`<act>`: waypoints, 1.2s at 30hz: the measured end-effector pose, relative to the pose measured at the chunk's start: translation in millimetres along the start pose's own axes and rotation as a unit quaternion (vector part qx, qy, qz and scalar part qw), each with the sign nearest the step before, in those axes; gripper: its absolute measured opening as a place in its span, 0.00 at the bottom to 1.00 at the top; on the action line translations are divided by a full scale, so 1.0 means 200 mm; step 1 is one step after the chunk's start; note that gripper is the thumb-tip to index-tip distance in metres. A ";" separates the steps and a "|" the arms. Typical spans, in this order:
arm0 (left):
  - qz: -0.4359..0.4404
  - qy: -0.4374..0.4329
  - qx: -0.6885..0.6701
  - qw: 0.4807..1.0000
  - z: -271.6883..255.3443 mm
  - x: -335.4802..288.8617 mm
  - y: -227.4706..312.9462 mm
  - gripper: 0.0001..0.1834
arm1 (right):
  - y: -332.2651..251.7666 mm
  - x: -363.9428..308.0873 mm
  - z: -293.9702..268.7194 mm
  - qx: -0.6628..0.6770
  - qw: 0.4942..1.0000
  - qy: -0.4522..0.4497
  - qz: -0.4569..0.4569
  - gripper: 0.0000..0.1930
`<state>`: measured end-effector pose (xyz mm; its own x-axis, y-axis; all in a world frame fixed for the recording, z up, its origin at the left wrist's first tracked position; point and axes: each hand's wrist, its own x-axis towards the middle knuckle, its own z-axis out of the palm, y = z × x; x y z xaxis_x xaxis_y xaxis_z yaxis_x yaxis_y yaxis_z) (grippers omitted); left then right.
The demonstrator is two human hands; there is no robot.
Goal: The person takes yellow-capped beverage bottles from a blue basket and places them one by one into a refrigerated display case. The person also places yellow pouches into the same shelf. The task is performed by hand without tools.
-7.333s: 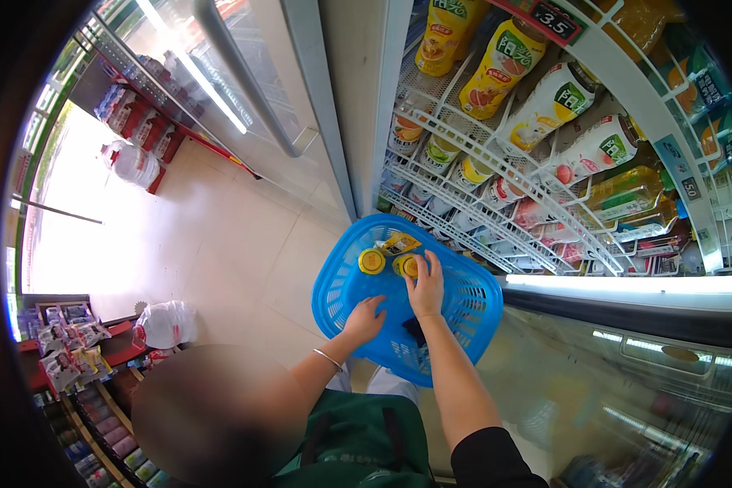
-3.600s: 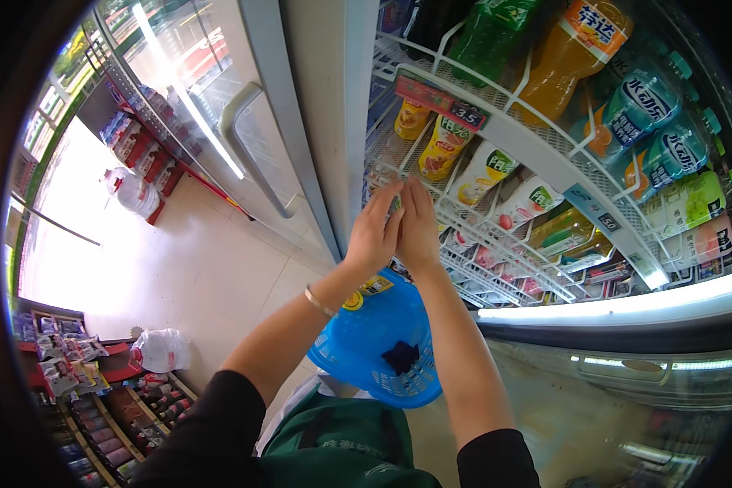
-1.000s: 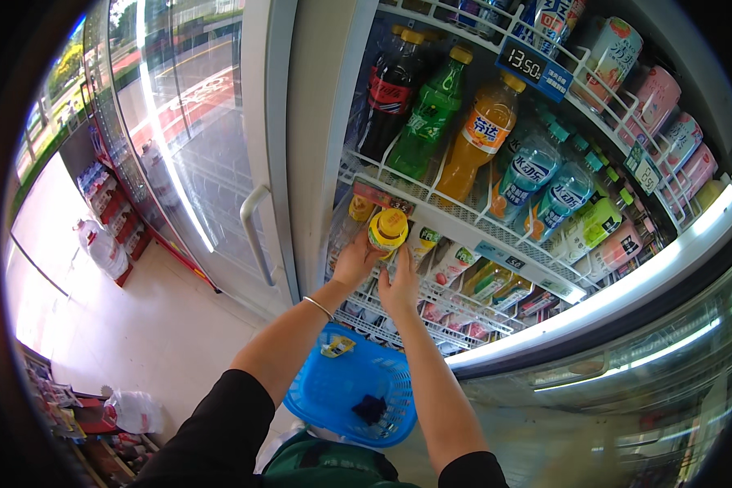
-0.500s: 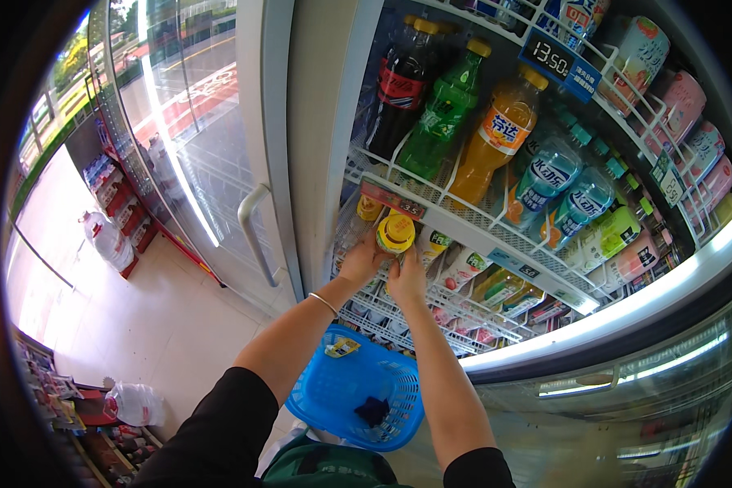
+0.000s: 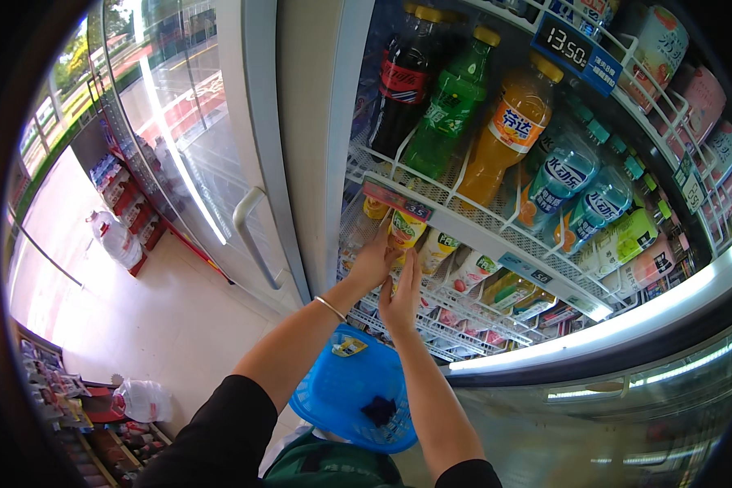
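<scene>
A drink bottle with a yellow label (image 5: 407,229) stands at the front of a lower wire shelf in the fridge, under a red price strip. My left hand (image 5: 372,264) has its fingers around the left side and lower part of this bottle. Close beside it, my right hand (image 5: 402,299) is raised with straight fingers, their tips near the bottle's lower right side; whether they touch it I cannot tell. Another yellow-labelled bottle (image 5: 373,208) stands to the left, and a pale bottle (image 5: 437,246) to the right.
Large soda bottles (image 5: 450,110) fill the shelf above. The fridge's glass door stands open at left, with its handle (image 5: 246,224). Below my arms hangs a blue basket (image 5: 325,398) holding a small yellow packet (image 5: 350,347) and a dark item (image 5: 378,411). Water jugs (image 5: 115,238) stand left.
The yellow-labelled bottle went from tilted, cap toward me, to upright in the shelf row. My right hand moved down off its cap area and its fingers straightened. The view shifted slightly.
</scene>
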<state>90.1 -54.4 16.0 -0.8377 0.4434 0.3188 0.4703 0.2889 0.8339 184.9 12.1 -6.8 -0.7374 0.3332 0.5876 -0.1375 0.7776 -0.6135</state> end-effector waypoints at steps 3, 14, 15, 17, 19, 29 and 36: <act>0.083 0.079 0.043 0.992 -0.10 -0.06 -0.08 0.31 | -0.10 0.00 0.04 0.052 0.995 -0.010 -0.087 0.27; -0.201 -0.011 -0.299 0.933 -0.25 0.01 0.02 0.38 | -0.23 0.95 0.22 -0.173 0.942 -0.207 0.199 0.28; -0.205 -0.004 -0.275 0.939 -0.24 0.04 -0.04 0.37 | -0.25 0.99 0.20 -0.189 0.942 -0.200 0.191 0.28; -0.204 0.001 -0.231 0.951 -0.21 0.05 -0.15 0.37 | -0.27 1.03 0.18 -0.212 0.939 -0.197 0.188 0.28; -0.193 -0.005 -0.215 0.957 -0.22 0.04 -0.16 0.38 | -0.28 1.06 0.18 -0.225 0.936 -0.196 0.187 0.29; -0.143 -0.028 -0.244 0.959 -0.27 0.02 -0.03 0.40 | -0.29 1.11 0.17 -0.250 0.931 -0.181 0.196 0.30; -0.147 -0.031 -0.229 0.962 -0.29 0.00 -0.01 0.40 | -0.29 1.14 0.17 -0.254 0.931 -0.170 0.198 0.31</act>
<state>73.3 -103.3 40.5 -0.8905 0.4544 0.0231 0.0316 0.0112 0.9994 1.6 24.8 144.1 -0.8429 0.5260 0.1138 0.4565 0.8108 -0.3663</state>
